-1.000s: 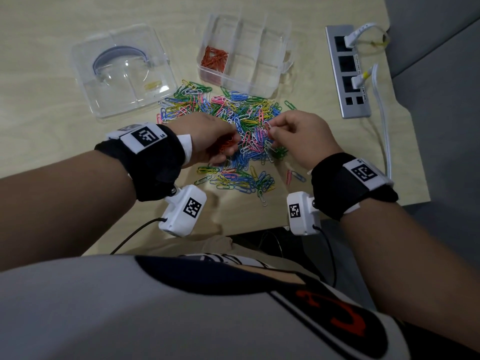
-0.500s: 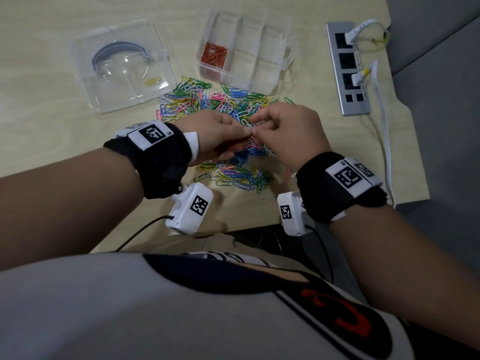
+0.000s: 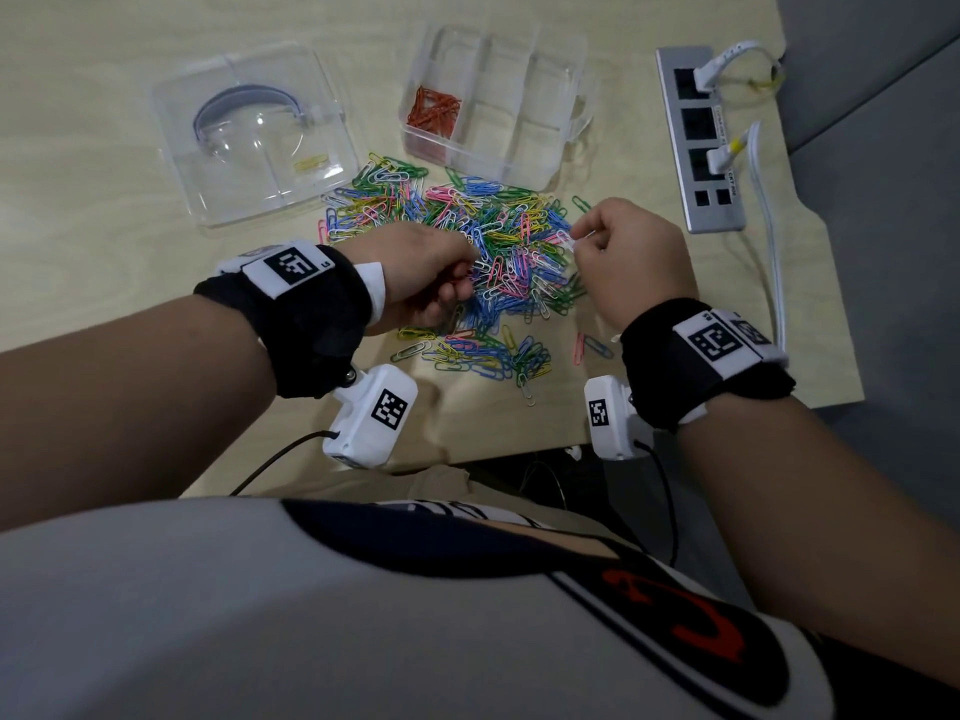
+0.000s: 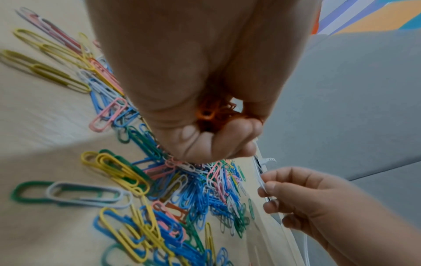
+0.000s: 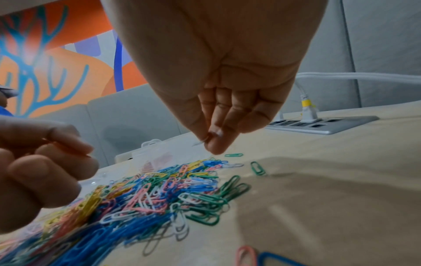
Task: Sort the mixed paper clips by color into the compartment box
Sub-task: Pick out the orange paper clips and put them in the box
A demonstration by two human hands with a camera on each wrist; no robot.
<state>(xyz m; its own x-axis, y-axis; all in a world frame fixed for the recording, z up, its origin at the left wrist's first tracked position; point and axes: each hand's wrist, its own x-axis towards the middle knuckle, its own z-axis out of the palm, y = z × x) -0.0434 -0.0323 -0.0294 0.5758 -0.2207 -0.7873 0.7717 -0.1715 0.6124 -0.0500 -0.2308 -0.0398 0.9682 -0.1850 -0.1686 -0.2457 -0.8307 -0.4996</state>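
Mixed paper clips [image 3: 467, 262] heap on the pale wooden table [image 3: 104, 241], beneath both hands; left hand [image 4: 193, 90] curls around orange clips [image 4: 212, 113], visible only from its wrist; right hand [image 3: 628, 257] pinches a white clip [image 3: 569, 243]; compartment box [image 3: 493, 96] beyond; grey sofa behind.

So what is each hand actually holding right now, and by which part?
The left hand cups a bunch of orange paper clips in its curled fingers. The right hand pinches one white paper clip by its end.

Left hand [image 3: 426, 275] is curled into a fist; right hand [image 3: 631, 259] pinches with fingertips [image 5: 214, 142].
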